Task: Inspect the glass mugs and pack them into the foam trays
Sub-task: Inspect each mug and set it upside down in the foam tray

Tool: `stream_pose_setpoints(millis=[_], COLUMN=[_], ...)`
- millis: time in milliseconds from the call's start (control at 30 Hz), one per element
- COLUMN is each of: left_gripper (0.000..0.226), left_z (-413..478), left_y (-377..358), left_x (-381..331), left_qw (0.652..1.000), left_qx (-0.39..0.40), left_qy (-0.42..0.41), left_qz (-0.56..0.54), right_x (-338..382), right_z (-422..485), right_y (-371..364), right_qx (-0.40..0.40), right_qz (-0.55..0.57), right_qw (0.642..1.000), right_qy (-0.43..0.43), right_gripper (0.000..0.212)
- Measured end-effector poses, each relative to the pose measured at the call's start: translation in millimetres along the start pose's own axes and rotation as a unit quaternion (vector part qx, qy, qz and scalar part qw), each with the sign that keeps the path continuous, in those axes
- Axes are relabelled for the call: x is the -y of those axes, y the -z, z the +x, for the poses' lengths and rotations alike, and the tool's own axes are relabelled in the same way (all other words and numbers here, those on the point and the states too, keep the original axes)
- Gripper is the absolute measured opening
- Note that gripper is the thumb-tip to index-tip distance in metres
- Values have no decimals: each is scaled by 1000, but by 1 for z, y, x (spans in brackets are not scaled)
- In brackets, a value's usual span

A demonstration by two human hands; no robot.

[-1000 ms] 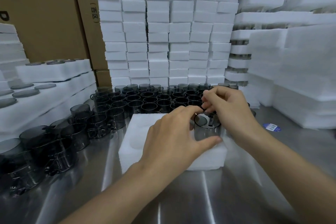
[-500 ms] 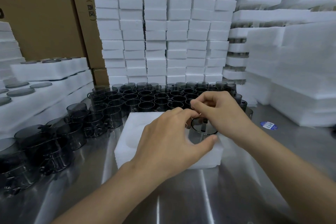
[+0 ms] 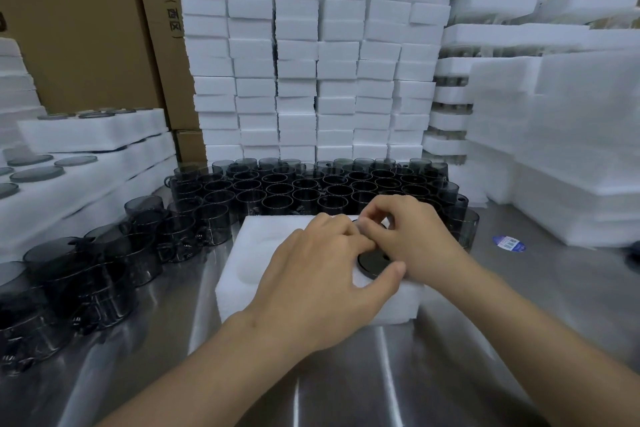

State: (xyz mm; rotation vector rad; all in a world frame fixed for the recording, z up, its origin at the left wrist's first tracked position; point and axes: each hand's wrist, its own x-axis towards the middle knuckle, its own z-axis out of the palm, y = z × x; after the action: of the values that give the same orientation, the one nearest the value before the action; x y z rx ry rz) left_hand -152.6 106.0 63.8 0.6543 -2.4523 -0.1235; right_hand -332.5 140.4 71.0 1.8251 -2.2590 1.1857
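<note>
Mug (image 3: 375, 262) sits sunk in the right pocket of tray (image 3: 263, 236), only its dark rim showing. Left hand (image 3: 322, 274) wraps it, thumb on the near rim and fingers over the far side. Right hand (image 3: 412, 239) is curled, fingertips pinching the far rim. Loose mugs (image 3: 311, 187) are packed behind the tray on table (image 3: 485, 340).

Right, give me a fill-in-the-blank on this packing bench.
The glass mug sits in the foam tray's ____ pocket. The tray's other pocket is ____. The sticker on the table is ____.
Missing words: right, empty, blue.
</note>
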Motion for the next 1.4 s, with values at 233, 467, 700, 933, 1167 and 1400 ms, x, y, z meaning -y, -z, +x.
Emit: stream_pose_setpoints(millis=[233,467,700,933,1167,1400], left_gripper=[64,78,86,82,81,59], left_z=[-3,-2,6,16,19,10], left_y=[0,-3,-7,-14,-11,-8], left_x=[1,12,24,30,32,23], left_qw=[1000,997,997,996,997,998], left_qx=[-6,3,-1,-25,-21,-67], left_qy=[-7,-52,-59,-51,-29,3], left_qz=[10,63,57,64,73,16], right_x=[-7,-44,-64,-76,-73,-39], right_z=[2,10,10,10,5,8], right_y=[13,55,61,60,63,67], right_qx=[-52,-135,-59,-44,-53,-154], right_qz=[-69,-189,-142,-131,-123,-140], right_qw=[996,962,954,949,947,967], right_qy=[14,-147,-259,-283,-293,-147], right_gripper=[9,4,14,14,17,33])
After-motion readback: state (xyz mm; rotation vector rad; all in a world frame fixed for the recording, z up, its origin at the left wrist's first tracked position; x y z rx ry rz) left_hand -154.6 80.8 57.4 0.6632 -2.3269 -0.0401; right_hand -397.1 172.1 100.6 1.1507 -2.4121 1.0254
